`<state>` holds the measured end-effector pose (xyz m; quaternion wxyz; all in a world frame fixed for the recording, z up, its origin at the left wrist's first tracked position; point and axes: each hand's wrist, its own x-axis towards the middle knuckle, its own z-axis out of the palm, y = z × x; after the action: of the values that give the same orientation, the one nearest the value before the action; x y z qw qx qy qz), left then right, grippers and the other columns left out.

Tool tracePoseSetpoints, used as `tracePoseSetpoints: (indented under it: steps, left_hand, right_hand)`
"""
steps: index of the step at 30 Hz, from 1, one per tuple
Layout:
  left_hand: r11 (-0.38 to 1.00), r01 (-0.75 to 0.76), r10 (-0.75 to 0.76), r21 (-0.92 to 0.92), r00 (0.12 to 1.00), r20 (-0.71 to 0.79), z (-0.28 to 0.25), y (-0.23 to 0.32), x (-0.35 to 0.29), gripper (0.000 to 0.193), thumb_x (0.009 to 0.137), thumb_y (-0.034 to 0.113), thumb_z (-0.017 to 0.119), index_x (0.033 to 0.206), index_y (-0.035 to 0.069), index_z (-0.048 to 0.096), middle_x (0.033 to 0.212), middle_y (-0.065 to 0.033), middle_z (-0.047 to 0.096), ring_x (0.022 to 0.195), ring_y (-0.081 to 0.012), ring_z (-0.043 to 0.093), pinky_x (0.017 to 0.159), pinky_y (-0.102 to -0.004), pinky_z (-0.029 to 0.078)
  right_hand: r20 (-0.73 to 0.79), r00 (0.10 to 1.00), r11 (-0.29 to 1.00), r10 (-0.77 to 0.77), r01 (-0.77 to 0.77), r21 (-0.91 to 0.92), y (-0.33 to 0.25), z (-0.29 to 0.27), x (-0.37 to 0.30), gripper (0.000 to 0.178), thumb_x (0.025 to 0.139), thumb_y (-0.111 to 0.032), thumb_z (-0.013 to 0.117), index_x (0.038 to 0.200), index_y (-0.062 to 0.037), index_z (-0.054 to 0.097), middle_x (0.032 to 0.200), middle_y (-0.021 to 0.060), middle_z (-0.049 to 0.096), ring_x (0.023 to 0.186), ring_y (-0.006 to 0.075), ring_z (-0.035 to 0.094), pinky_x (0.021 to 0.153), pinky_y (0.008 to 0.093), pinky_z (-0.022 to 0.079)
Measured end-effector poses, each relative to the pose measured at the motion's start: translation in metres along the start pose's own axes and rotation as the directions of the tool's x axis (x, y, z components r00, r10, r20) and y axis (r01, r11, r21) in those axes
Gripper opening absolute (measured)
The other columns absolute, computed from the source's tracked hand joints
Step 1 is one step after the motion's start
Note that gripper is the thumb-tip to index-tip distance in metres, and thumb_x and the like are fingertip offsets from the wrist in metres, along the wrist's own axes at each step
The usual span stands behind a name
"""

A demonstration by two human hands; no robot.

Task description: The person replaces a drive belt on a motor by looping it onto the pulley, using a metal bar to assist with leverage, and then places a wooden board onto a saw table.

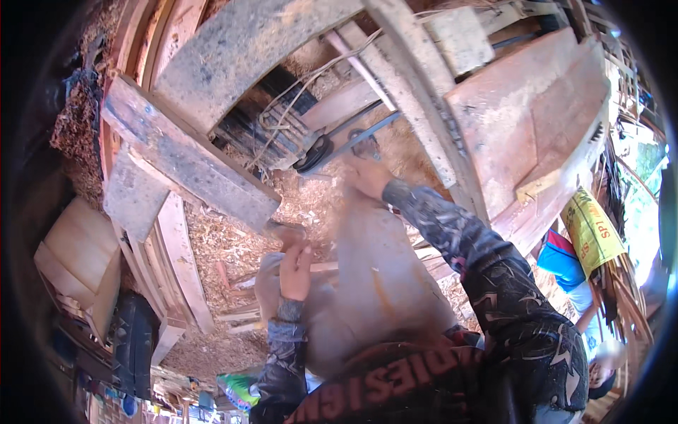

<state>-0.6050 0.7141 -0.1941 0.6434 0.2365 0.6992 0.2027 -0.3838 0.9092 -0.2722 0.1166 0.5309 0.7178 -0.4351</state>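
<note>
My left hand (295, 271) is beside my bent knee, its fingers stretched upward, close to the low end of a thick wooden beam (191, 152). Nothing shows in its grasp. Farther forward, my right hand (366, 177) reaches under the wooden frame, just below a drive belt (367, 134). Its fingers are smeared by motion, so I cannot make out whether it grips anything. The belt runs up and to the right from a black pulley (315, 152) on a dusty motor (272, 120). My grey trouser leg (385, 261) lies between the hands.
Wood shavings (229, 244) cover the ground. A frame post (417, 85) slants past my right arm, with a broad plank (530, 113) beyond it. Boards (183, 261) lean at the left. A yellow sack (593, 230) hangs at the right, above another person (602, 371).
</note>
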Motion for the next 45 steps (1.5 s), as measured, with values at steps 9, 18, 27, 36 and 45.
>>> tracePoseSetpoints:
  steps: [9, 18, 27, 36, 45]
  left_hand:
    - [0.993, -0.112, 0.119, 0.043, 0.958, -0.261, -0.029, 0.055, -0.109, 0.026, 0.092, 0.017, 0.055, 0.111, -0.001, 0.060, 0.106, -0.0104, 0.062, 0.097, -0.0198, 0.058, 0.087, -0.0304, 0.045]
    - [0.975, 0.222, -0.216, -0.013, 0.931, -0.294, -0.071, -0.052, -0.188, 0.024, 0.091, 0.017, 0.055, 0.104, -0.004, 0.058, 0.087, -0.0093, 0.060, 0.083, -0.0210, 0.056, 0.073, -0.0347, 0.048]
    - [0.919, 0.367, -0.392, -0.145, 0.890, -0.232, -0.012, 0.127, -0.157, 0.030, 0.089, 0.022, 0.057, 0.110, 0.001, 0.054, 0.097, -0.0117, 0.059, 0.089, -0.0242, 0.057, 0.075, -0.0348, 0.049]
    - [0.925, 0.298, -0.278, 0.238, 0.954, -0.111, 0.023, 0.257, -0.067, 0.037, 0.088, 0.027, 0.058, 0.117, 0.005, 0.051, 0.108, -0.0131, 0.057, 0.096, -0.0267, 0.056, 0.078, -0.0386, 0.048]
    - [0.866, 0.262, -0.283, 0.426, 0.959, -0.014, 0.041, 0.275, -0.031, 0.043, 0.089, 0.032, 0.056, 0.122, 0.007, 0.048, 0.114, -0.0126, 0.055, 0.100, -0.0279, 0.055, 0.080, -0.0415, 0.047]
  right_hand:
    - [-0.192, 0.964, 0.939, 0.183, -0.113, 0.325, -0.040, -0.118, -0.181, 0.024, 0.087, -0.024, 0.061, 0.097, -0.0021, 0.065, 0.089, 0.0168, 0.065, 0.079, 0.0236, 0.066, 0.071, 0.0345, 0.051]
    - [-0.226, 0.942, 0.917, 0.249, -0.155, 0.367, -0.031, -0.197, -0.249, 0.034, 0.088, -0.038, 0.055, 0.093, -0.0068, 0.067, 0.081, 0.0169, 0.066, 0.074, 0.0332, 0.063, 0.069, 0.0416, 0.049]
    - [-0.167, 0.938, 0.921, 0.302, -0.243, 0.304, 0.062, -0.220, -0.269, 0.034, 0.080, -0.027, 0.054, 0.104, -0.0061, 0.065, 0.104, 0.0181, 0.065, 0.089, 0.0357, 0.063, 0.079, 0.0422, 0.050]
    - [-0.108, 0.901, 0.773, 0.421, -0.293, 0.563, 0.142, -0.229, -0.300, 0.041, 0.082, -0.025, 0.053, 0.119, -0.0058, 0.060, 0.113, 0.0177, 0.062, 0.105, 0.0334, 0.059, 0.091, 0.0407, 0.046]
    - [-0.099, 0.760, 0.549, 0.642, -0.366, 0.751, 0.143, -0.212, -0.388, 0.047, 0.083, -0.043, 0.054, 0.108, -0.0042, 0.066, 0.110, 0.0209, 0.063, 0.104, 0.0342, 0.060, 0.090, 0.0416, 0.047]
